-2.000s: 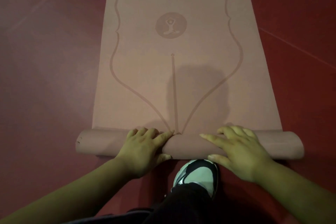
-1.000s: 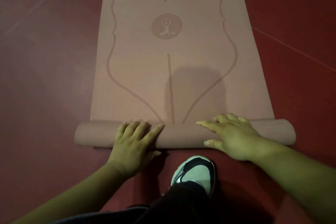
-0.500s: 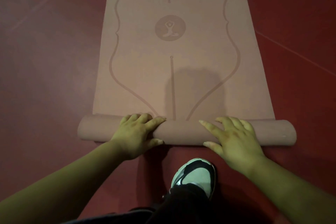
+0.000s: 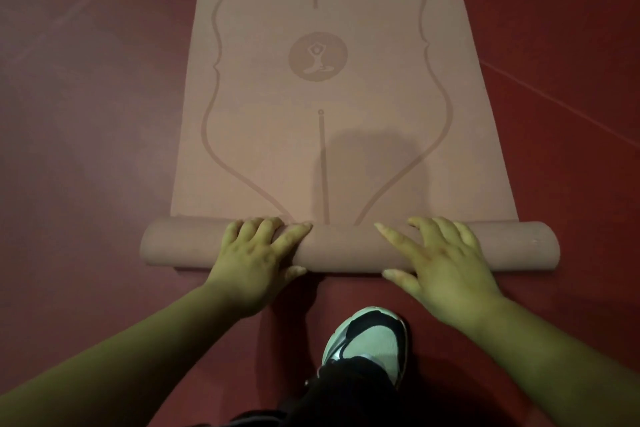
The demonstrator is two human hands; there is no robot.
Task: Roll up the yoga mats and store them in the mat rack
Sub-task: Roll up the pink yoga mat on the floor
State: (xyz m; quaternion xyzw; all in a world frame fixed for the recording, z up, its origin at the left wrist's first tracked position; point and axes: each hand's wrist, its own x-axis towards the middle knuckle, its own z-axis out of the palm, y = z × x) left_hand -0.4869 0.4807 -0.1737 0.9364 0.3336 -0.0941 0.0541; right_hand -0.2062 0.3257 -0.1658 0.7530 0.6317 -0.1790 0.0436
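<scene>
I am viewing through the head camera, which looks down on a dark red floor. A pinkish-brown yoga mat lies flat on it and runs away from the person towards 12 o'clock, past the top edge of the view. Its printed face is up: a round emblem with a seated figure sits on the centre line, with curved guide lines on either side.

The near end of the mat is wound into a roll that lies across the view from 9 o'clock to 3 o'clock. The roll rests on the floor, joined to the flat part along its far side.

The left hand lies palm down on the roll, left of centre. Three of its fingers sit close together and follow the curve over the top. The index finger points along the roll towards 2 o'clock, and the thumb rests against the near side.

The right hand lies palm down, right of centre. Its fingers are spread and nearly straight; the index finger points towards 10 o'clock and the thumb lies at the near lower edge. The two hands are apart, with bare roll between them.

At 6 o'clock from the roll, close to it but not touching, a black-and-white shoe stands on the floor under a dark trouser leg. A thin pale line crosses the floor at 2 o'clock.
</scene>
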